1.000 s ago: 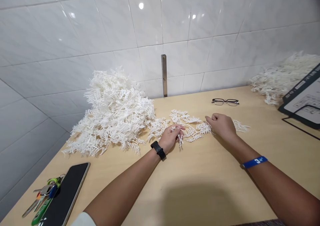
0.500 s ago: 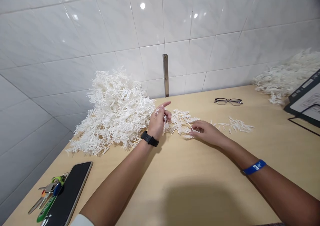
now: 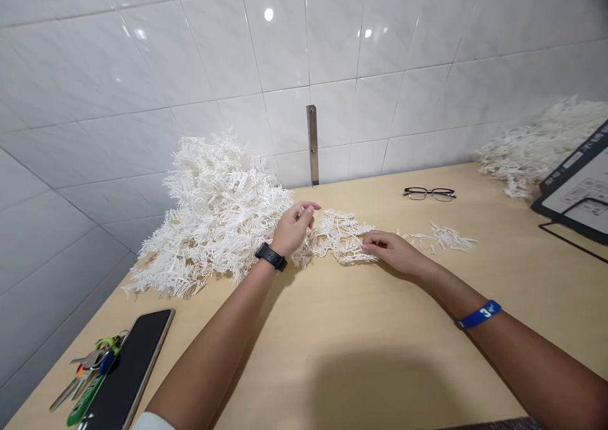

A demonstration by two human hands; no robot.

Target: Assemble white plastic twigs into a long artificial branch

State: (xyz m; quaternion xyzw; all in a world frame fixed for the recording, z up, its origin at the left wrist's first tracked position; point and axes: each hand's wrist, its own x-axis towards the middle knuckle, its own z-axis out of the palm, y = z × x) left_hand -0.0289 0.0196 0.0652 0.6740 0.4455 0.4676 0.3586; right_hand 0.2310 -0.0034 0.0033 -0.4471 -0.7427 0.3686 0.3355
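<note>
A big heap of white plastic sprigs [image 3: 213, 208] lies at the back left of the wooden table [image 3: 361, 354]. My left hand [image 3: 293, 226], with a black wristband, hovers at the heap's right edge, its fingertips pinched on a small white sprig. A flat cluster of white sprigs [image 3: 339, 237] lies between my hands. My right hand [image 3: 396, 251], blue band on the wrist, rests on the table with its fingers pinched on the cluster's right end. A few loose sprig pieces [image 3: 446, 237] lie to the right of it.
Black-framed glasses [image 3: 429, 193] lie near the tiled wall. A dark phone [image 3: 123, 373] and a bunch of keys [image 3: 85, 379] sit at the front left. A second white sprig pile [image 3: 527, 151] and a black clipboard stand [image 3: 577, 189] are at the right. A metal bracket [image 3: 312, 144] is on the wall.
My left hand has moved up and left from the table toward the heap, carrying a small sprig. My right hand has slid left onto the flat cluster, leaving loose pieces behind.
</note>
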